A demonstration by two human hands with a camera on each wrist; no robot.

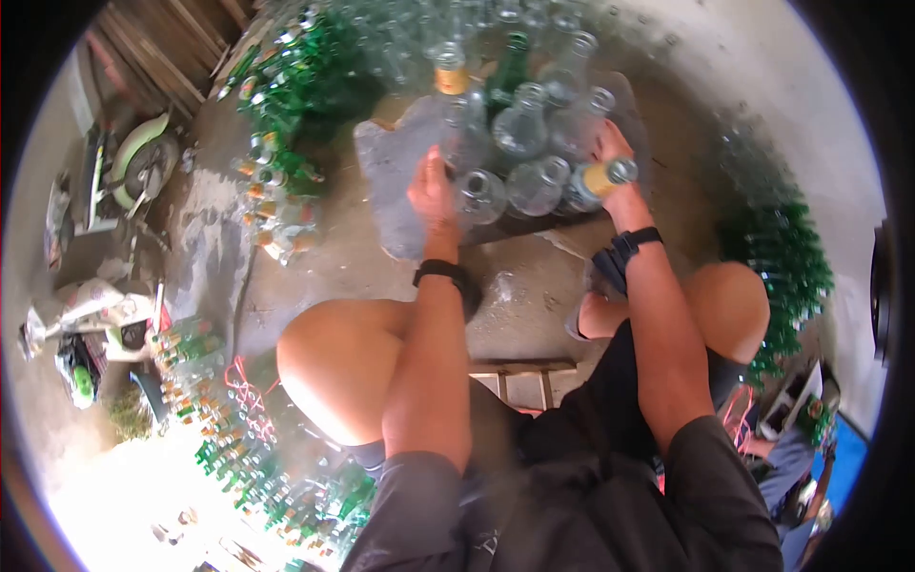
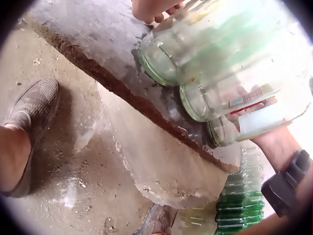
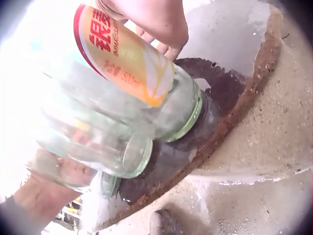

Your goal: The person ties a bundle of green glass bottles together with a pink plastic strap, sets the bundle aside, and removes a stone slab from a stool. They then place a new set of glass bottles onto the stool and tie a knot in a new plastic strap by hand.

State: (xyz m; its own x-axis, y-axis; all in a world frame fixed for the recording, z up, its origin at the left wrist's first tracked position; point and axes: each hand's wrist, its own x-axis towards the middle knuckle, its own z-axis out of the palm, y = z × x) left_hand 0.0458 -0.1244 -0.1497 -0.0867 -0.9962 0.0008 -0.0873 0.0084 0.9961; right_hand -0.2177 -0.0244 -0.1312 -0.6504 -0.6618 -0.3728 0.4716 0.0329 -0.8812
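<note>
A tight cluster of upright glass bottles point(image 1: 524, 129) stands on a grey slab point(image 1: 391, 181). Most are clear; one green bottle point(image 1: 508, 74) is at the back. My left hand point(image 1: 434, 195) lies along the cluster's left side, touching the outer glass. On the opposite side my right hand point(image 1: 615, 157) presses against the outer bottles, beside a clear bottle with a yellow-orange label point(image 3: 129, 61). The right wrist view also shows the left hand point(image 3: 73, 171) against the glass. In the left wrist view, bottle bases point(image 2: 195, 105) sit near the slab's broken edge.
Green bottles point(image 1: 305, 76) crowd the floor at left, with more green bottles point(image 1: 786, 253) along the right wall. Clear bottles point(image 1: 400, 43) fill the back. A small wooden stool point(image 1: 524, 370) is between the legs. Bright light comes in at lower left.
</note>
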